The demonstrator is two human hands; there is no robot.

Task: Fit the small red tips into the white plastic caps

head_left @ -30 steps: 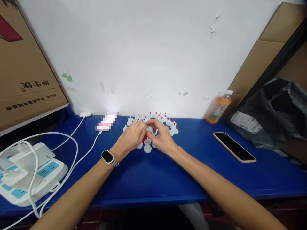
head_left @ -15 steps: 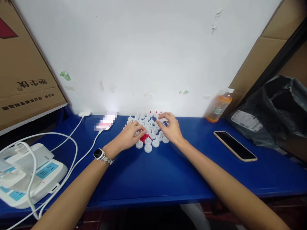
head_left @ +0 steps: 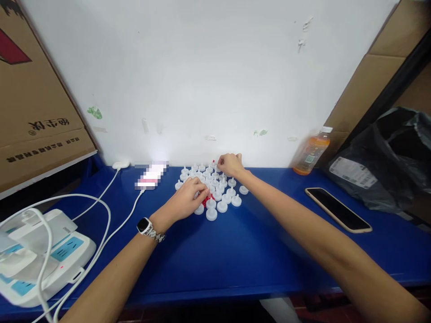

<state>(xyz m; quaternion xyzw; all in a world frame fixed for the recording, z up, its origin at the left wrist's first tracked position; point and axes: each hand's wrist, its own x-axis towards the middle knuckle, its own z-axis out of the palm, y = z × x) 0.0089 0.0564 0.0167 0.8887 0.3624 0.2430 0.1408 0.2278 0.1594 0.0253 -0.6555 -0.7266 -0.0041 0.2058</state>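
Many white nozzle caps [head_left: 222, 206] with narrow upright spouts stand in a loose cluster on the blue table. A pile of small red tip caps [head_left: 208, 200] lies among them at the front. My left hand [head_left: 190, 196], wearing a watch, is closed in a pinch right over the red pile; what its fingertips hold is hidden. Towards the wall, my right hand [head_left: 231, 164] pinches at the cluster's back edge, with its fingertips on a white nozzle cap that they partly cover. Beside those fingertips, one spout bears a red tip [head_left: 213, 161].
A power strip [head_left: 67, 251] with looping white cables and a charging phone [head_left: 151, 176] are on the left. At right lie another phone [head_left: 337, 209], an orange drink bottle [head_left: 312, 151] and a dark plastic bag [head_left: 373, 166]. The white wall [head_left: 208, 80] bounds the table's back.
My right hand has moved back towards the wall from over the cluster, covering most of the red-tipped row. My left hand stays by the red pile. The view has shifted slightly.
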